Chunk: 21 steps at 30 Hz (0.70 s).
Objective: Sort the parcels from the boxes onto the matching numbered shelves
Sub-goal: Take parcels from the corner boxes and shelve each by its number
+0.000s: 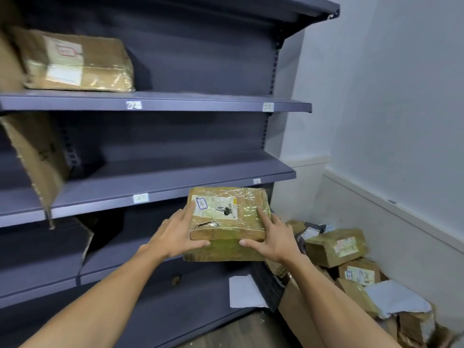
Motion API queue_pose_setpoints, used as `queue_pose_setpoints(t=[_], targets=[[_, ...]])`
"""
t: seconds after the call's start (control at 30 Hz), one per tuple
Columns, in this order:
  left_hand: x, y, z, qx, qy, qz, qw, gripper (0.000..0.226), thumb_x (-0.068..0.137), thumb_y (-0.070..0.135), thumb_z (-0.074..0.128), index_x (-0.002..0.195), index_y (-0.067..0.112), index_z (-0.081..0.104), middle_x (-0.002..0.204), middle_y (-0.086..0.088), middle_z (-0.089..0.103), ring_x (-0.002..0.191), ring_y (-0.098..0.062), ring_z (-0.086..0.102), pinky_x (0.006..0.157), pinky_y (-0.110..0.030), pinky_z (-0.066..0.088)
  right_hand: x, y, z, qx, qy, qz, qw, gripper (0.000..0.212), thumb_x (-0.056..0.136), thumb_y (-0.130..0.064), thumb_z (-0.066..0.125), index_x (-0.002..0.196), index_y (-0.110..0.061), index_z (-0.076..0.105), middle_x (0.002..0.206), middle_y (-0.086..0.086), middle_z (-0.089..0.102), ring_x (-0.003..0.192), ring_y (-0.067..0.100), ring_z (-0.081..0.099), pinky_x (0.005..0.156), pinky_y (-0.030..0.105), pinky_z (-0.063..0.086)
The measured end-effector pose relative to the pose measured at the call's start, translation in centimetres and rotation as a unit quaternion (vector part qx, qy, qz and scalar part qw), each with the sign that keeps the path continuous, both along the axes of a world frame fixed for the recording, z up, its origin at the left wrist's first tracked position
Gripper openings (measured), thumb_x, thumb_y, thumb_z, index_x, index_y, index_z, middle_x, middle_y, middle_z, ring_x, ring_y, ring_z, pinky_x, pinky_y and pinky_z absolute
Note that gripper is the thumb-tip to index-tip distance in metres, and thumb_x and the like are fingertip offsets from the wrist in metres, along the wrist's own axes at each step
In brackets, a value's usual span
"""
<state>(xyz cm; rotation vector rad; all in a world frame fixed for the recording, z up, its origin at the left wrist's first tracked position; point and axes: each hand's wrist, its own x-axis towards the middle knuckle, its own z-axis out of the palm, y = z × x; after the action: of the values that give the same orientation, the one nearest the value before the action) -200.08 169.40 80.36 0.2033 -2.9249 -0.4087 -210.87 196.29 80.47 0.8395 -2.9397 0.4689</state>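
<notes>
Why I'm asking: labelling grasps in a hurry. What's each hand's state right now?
Left hand: holds the taped parcel at its left side.
Right hand: holds the same parcel at its right side.

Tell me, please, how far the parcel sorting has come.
Done: one shelved parcel lies on the upper shelf. In hand: the left hand and right hand hold a taped parcel before the lower shelves, not yet placed. Left: a pile of parcels waits at the lower right. The shelf labels are too blurred to read.
</notes>
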Motion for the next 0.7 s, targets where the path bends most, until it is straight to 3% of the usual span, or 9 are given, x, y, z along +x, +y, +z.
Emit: queue_pose_setpoints(t=[0.23, 0.47, 0.6, 0.7], targets=[[5.1, -2.1, 0.4, -0.001, 0.009, 0.099, 0.995, 0.125, 0.071, 0.081, 0.063, 0.159, 0.023, -0.005, 0.144, -0.011, 0.048, 0.130, -0.031, 0.047, 0.102, -0.044, 0.046, 0.5, -4.4, 0.7, -0.015, 0.017, 0.092, 0.995, 0.137, 0.045, -0.109, 0.012, 0.159, -0.033, 0.014, 0.141, 0.008, 0.046, 0.130, 0.029, 0.045, 0.110, 0.046, 0.031], [8.6, -1.4, 1.0, -0.011, 0.010, 0.172, 0.985, 0.123, 0.069, 0.081, 0.064, 0.157, 0.026, -0.002, 0.128, -0.007, 0.054, 0.115, -0.025, 0.051, 0.094, -0.042, 0.048, 0.6, -6.2, 0.8, -0.008, 0.025, 0.158, 0.987, 0.130, 0.053, -0.102, 0.026, 0.160, -0.030, 0.012, 0.147, 0.010, 0.043, 0.134, 0.029, 0.042, 0.113, 0.046, 0.028], [10.5, -0.7, 1.3, -0.009, -0.022, 0.215, 0.976, 0.121, 0.072, 0.078, 0.066, 0.158, 0.023, 0.001, 0.138, -0.013, 0.048, 0.130, -0.035, 0.045, 0.102, -0.048, 0.044, 1.0, -7.0, 0.5, -0.003, 0.026, 0.194, 0.981, 0.126, 0.055, -0.100, 0.024, 0.160, -0.030, 0.014, 0.145, 0.011, 0.045, 0.134, 0.029, 0.041, 0.112, 0.047, 0.027], [11.7, -0.5, 2.9, -0.023, -0.011, 0.227, 0.974, 0.119, 0.073, 0.075, 0.067, 0.158, 0.023, 0.001, 0.122, -0.009, 0.051, 0.115, -0.031, 0.050, 0.090, -0.044, 0.047, 1.2, -8.0, 1.1, -0.016, 0.029, 0.213, 0.977, 0.117, 0.067, -0.096, 0.041, 0.160, -0.030, 0.015, 0.144, 0.012, 0.045, 0.133, 0.030, 0.041, 0.112, 0.047, 0.027]])
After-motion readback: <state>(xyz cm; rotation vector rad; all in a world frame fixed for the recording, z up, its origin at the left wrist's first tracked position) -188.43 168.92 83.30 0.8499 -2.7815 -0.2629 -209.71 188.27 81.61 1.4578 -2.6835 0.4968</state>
